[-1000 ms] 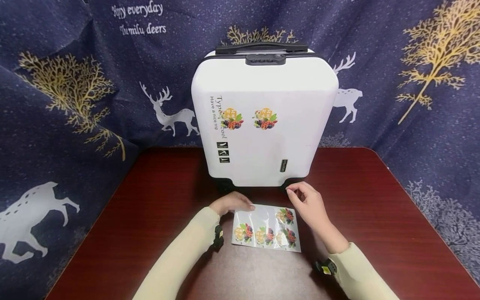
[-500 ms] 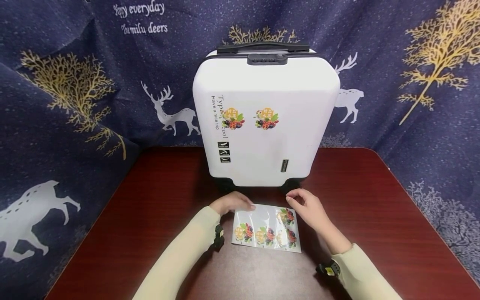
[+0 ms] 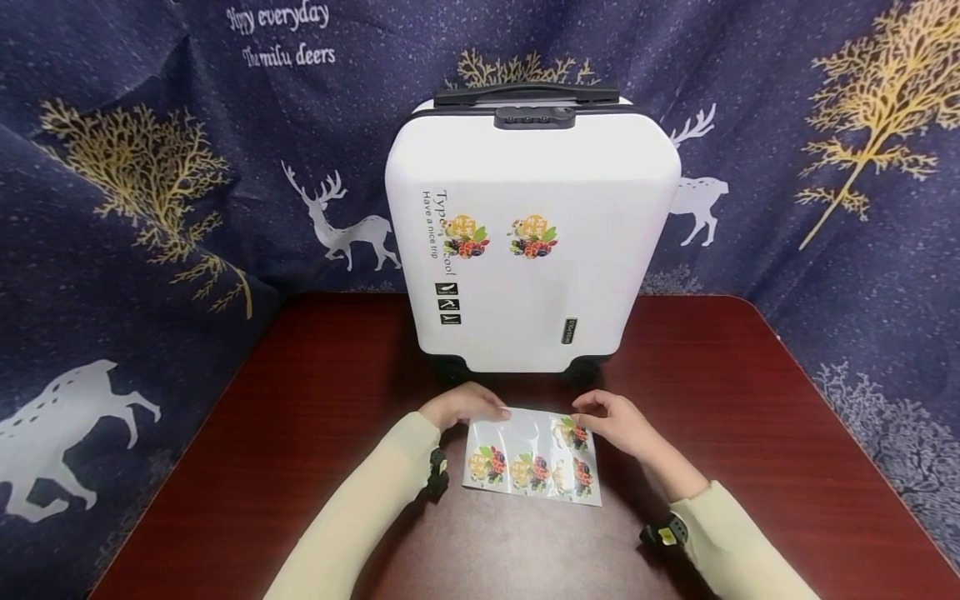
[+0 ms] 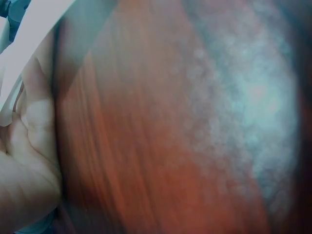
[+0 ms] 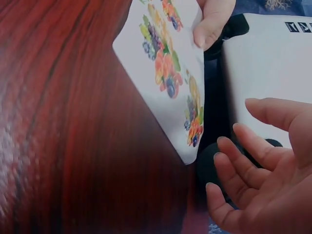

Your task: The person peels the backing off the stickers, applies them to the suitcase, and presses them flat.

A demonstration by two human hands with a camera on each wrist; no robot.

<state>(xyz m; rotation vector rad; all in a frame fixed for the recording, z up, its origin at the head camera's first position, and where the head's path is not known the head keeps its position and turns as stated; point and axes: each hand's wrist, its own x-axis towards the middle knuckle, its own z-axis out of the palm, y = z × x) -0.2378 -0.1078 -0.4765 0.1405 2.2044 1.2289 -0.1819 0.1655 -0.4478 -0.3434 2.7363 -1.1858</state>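
A white sticker sheet (image 3: pixel 534 460) with several fruit stickers lies on the dark red table (image 3: pixel 315 433), in front of an upright white suitcase (image 3: pixel 525 275). My left hand (image 3: pixel 463 408) holds the sheet's far left corner. In the right wrist view its fingertip (image 5: pixel 210 24) sits on the sheet (image 5: pixel 168 73), and the sheet's edge looks raised off the wood. My right hand (image 3: pixel 609 422) hovers at the far right corner, its fingers (image 5: pixel 243 165) relaxed and apart, holding nothing. The left wrist view is blurred: only my palm (image 4: pixel 27 156) and wood show.
Two fruit stickers (image 3: pixel 465 237) (image 3: pixel 532 236) are stuck on the suitcase front, beside black printed text. Its black wheels (image 3: pixel 450 367) stand on the table just beyond my hands. A dark blue curtain (image 3: pixel 150 167) with deer and gold trees hangs behind and at both sides.
My right hand has come down and moved in towards the sheet's far right corner. The left hand and the sheet have stayed put.
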